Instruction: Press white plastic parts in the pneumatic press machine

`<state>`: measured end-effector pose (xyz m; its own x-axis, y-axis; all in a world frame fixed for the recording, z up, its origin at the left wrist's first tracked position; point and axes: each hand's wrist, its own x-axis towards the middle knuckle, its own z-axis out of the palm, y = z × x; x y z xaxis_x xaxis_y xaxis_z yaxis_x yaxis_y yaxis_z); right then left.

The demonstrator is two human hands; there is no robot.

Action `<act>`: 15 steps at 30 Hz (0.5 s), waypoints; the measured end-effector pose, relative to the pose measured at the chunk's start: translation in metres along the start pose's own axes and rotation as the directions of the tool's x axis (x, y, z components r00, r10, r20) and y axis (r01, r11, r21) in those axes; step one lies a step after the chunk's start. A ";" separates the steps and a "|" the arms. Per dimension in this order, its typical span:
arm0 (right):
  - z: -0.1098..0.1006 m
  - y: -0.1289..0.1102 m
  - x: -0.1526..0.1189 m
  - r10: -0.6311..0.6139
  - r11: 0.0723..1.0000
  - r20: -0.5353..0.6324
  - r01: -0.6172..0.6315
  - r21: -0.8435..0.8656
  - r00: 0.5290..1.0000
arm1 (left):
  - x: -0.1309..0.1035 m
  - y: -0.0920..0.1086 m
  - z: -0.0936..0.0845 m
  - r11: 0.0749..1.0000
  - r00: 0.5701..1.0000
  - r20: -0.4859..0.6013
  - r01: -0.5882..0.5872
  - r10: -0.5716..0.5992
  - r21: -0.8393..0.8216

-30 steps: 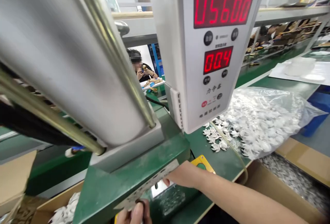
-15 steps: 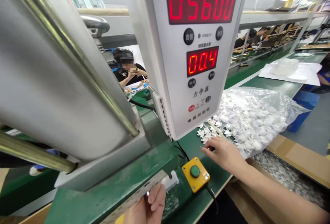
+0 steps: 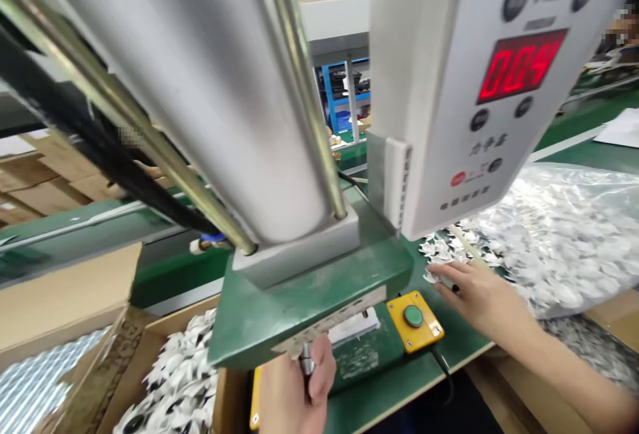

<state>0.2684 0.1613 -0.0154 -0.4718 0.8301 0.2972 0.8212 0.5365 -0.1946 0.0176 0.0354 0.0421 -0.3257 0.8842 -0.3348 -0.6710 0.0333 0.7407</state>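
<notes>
Reaching into loose white parts (image 3: 439, 251) with right hand (image 3: 474, 291), fingers spread apart.
Left hand (image 3: 294, 391) clamped on small metal pin (image 3: 306, 359) under green press (image 3: 309, 287); green worktop (image 3: 444, 347), factory shelving behind.

Left hand (image 3: 294, 387) grips metal pin (image 3: 306, 359); right hand (image 3: 474, 291) touches white pieces (image 3: 442, 251).

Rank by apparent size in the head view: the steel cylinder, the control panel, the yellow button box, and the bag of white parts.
1. Steel cylinder, though it is nearest the camera.
2. Control panel, cut off by the frame.
3. Bag of white parts, also cut off at the edge.
4. Yellow button box, clearly smallest.
</notes>
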 end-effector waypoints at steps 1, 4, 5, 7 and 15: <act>-0.008 -0.014 0.002 -0.041 0.994 -0.043 0.045 0.099 0.998 | -0.004 0.002 -0.006 1.000 1.000 -0.009 -0.008 0.008 0.001; -0.021 -0.067 0.015 -0.190 0.913 -0.074 0.204 0.353 0.979 | -0.012 0.001 -0.019 1.000 0.999 -0.040 -0.009 0.010 0.026; -0.021 -0.085 0.022 -0.237 0.898 -0.062 0.243 0.368 0.970 | -0.013 -0.001 -0.023 0.999 0.998 -0.065 -0.024 0.027 0.042; -0.017 -0.114 0.033 -0.297 0.901 -0.054 0.298 0.314 0.953 | -0.014 -0.006 -0.029 0.995 0.988 -0.136 -0.069 0.078 0.073; -0.005 -0.131 0.042 -0.531 0.845 -0.095 0.535 0.015 0.842 | -0.020 -0.009 -0.062 0.989 0.959 -0.242 -0.131 0.144 0.069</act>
<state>0.1428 0.1250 0.0267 -0.8031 0.3994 0.4421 0.4368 0.8994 -0.0191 -0.0113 -0.0111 0.0062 -0.5706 0.7403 -0.3556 -0.5749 -0.0508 0.8166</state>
